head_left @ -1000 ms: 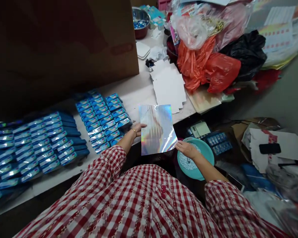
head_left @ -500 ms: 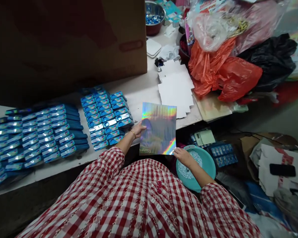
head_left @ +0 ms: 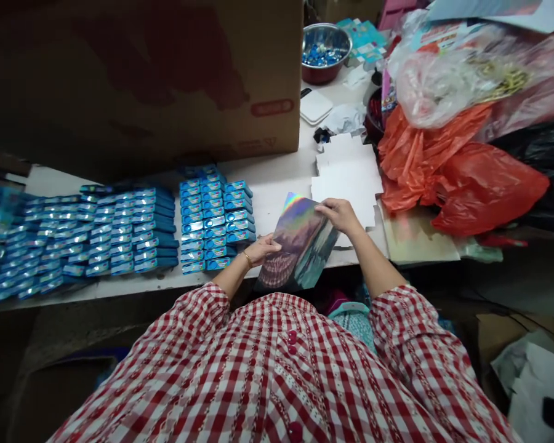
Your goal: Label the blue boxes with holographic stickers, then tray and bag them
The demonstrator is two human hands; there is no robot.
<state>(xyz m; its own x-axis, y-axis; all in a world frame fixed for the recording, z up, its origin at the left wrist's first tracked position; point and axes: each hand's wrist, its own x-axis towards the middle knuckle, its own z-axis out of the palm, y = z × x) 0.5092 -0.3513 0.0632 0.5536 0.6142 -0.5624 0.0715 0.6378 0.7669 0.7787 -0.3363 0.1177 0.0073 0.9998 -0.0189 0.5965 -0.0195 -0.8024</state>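
A shiny holographic sheet (head_left: 300, 243) with a rainbow sheen is tilted in front of my body, above the table's front edge. My left hand (head_left: 264, 249) grips its left edge between thumb and fingers. At the upper right edge, my right hand (head_left: 340, 214) pinches the same sheet. Just behind it lies a stack of flat white die-cut cardboard (head_left: 348, 175), partly covered by the sheet and my right hand. Left of my left hand stand neat stacks of small blue boxes (head_left: 215, 224).
A large cardboard box (head_left: 189, 80) blocks the back left. Many more blue boxes (head_left: 120, 231) fill the table's left. A metal bowl (head_left: 325, 72) with blue pieces stands behind. Red plastic bags (head_left: 484, 184) crowd the right. Below, a turquoise basin (head_left: 351, 306) is partly hidden.
My right hand has moved from the sheet's lower right corner to its upper right edge. The sheet has turned and tilted, and the camera view has swung left.
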